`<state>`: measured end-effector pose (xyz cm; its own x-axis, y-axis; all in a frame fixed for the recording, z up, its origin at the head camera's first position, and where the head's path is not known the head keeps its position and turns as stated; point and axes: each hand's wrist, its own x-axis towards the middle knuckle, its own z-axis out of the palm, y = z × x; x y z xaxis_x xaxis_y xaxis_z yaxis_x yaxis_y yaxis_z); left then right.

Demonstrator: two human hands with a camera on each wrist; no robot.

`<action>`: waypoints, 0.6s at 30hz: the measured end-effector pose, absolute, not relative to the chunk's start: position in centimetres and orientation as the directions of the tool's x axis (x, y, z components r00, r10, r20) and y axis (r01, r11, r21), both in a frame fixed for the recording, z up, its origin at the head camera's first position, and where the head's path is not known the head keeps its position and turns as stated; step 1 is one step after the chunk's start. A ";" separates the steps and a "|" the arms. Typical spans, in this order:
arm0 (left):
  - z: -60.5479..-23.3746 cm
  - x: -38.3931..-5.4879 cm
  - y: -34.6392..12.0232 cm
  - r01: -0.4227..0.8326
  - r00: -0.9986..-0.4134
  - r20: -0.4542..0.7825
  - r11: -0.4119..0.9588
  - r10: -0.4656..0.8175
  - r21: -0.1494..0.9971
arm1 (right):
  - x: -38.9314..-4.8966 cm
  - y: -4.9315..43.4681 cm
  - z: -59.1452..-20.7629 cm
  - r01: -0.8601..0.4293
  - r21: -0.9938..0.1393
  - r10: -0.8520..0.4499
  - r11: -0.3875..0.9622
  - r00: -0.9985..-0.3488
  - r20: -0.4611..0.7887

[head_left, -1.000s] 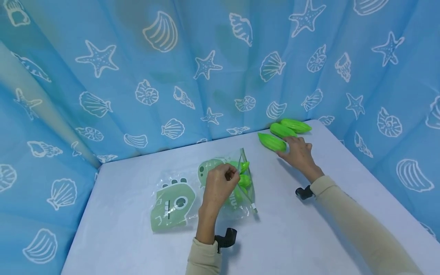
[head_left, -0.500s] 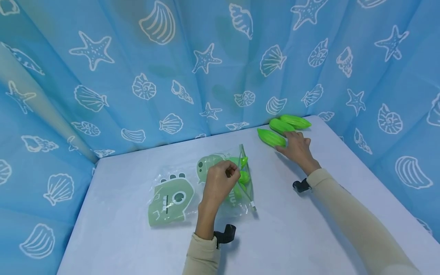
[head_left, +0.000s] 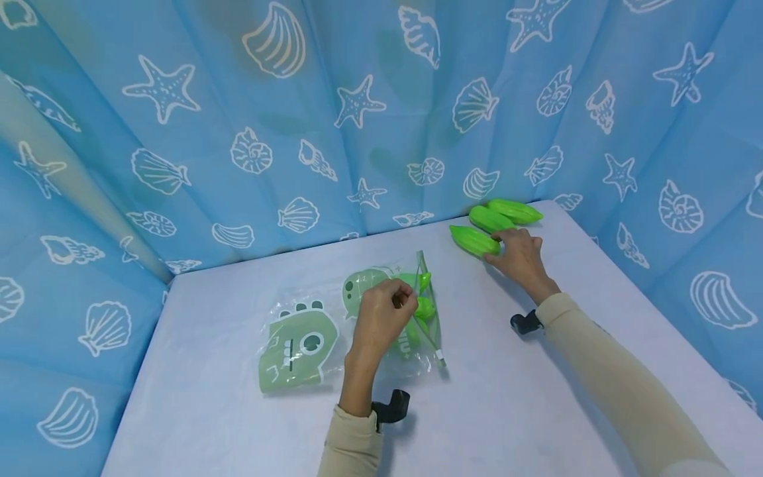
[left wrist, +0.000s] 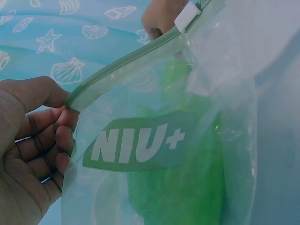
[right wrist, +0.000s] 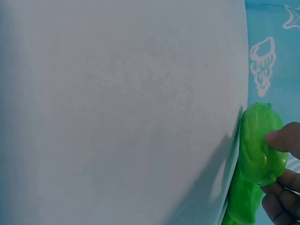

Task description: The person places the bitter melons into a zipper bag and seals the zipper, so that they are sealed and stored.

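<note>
My left hand [head_left: 381, 315] pinches the slider-side rim of a clear zip bag [left wrist: 117, 187] between thumb and curled forefinger. The bag lies on the table, printed with green cartoon monsters, its mouth facing right and parted. Several green things [head_left: 424, 308] are inside, blurred by the plastic. At the back right, my right hand [head_left: 520, 258] pinches the near end of a ridged green toy bitter melon [head_left: 473, 240], thumb on one side and fingers on the other in the right wrist view. Two similar bitter melons [head_left: 514, 211] lie behind it, partly overlapping.
A white table [head_left: 208, 424] carries everything. A blue curtain [head_left: 334, 165] with white shell and starfish drawings stands right behind its back edge and along both sides. The bag's white slider [left wrist: 186, 18] sits at one end of the green zip strip.
The head view has tilted slightly, shifting the scene a little upward. The right hand stays at the nearest bitter melon, and the left hand keeps its hold on the bag's rim.
</note>
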<state>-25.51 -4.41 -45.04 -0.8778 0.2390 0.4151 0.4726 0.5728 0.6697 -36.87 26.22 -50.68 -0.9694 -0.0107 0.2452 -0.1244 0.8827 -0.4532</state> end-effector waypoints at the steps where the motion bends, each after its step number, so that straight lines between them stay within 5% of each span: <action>1: -45.0 -25.5 -4.4 0.474 -0.877 0.418 0.573 0.238 0.668 | -36.7 26.3 -50.6 -0.127 -0.463 -0.010 0.877 -0.969 0.247; 18: -45.3 -25.7 -4.4 0.503 -0.859 0.449 0.562 0.245 0.656 | -31.9 27.3 -48.9 -0.256 -0.552 -0.089 0.793 -0.946 0.311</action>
<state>-25.70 -4.44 -45.25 -0.8594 0.2449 0.4488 0.5030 0.5622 0.6564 -31.93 27.26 -48.91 -0.9462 -0.0894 0.3109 -0.2565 0.7931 -0.5524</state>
